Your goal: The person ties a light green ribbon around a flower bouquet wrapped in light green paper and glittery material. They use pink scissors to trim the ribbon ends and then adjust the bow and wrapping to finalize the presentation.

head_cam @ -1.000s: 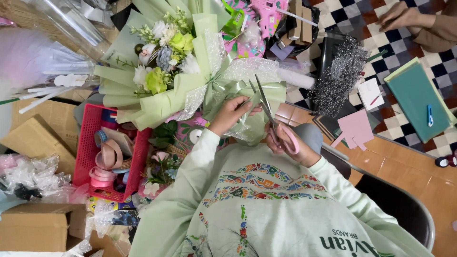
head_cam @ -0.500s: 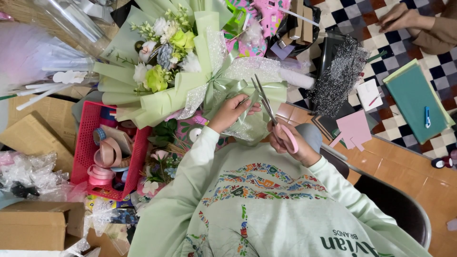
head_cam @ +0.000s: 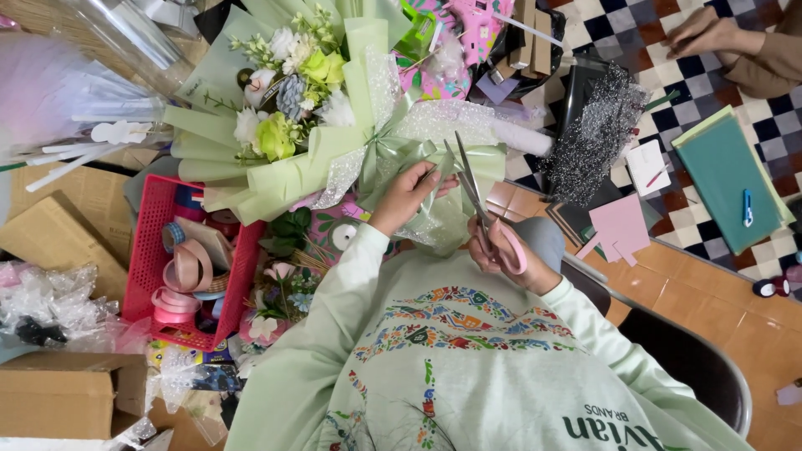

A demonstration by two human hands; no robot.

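A bouquet [head_cam: 284, 125] of white and green flowers in pale green wrap lies in front of me, tied with a green ribbon bow [head_cam: 388, 154]. My left hand [head_cam: 409, 196] pinches a ribbon tail just right of the bow. My right hand [head_cam: 501, 246] grips pink-handled scissors [head_cam: 472, 196]. Their blades point up and stand slightly apart, right beside the ribbon tail and my left fingers. Both sleeves are pale green.
A red basket [head_cam: 146, 250] of ribbon rolls sits at the left, with cardboard boxes [head_cam: 50, 401] and clear wrap around it. At right lie a black mesh sheet [head_cam: 597, 125], pink paper [head_cam: 618, 225] and a green board [head_cam: 727, 179] with a blue cutter. Another person's hand [head_cam: 710, 33] rests at top right.
My right hand has brought the scissors slightly closer to the ribbon and the blades have parted a little. My left hand stays on the ribbon.
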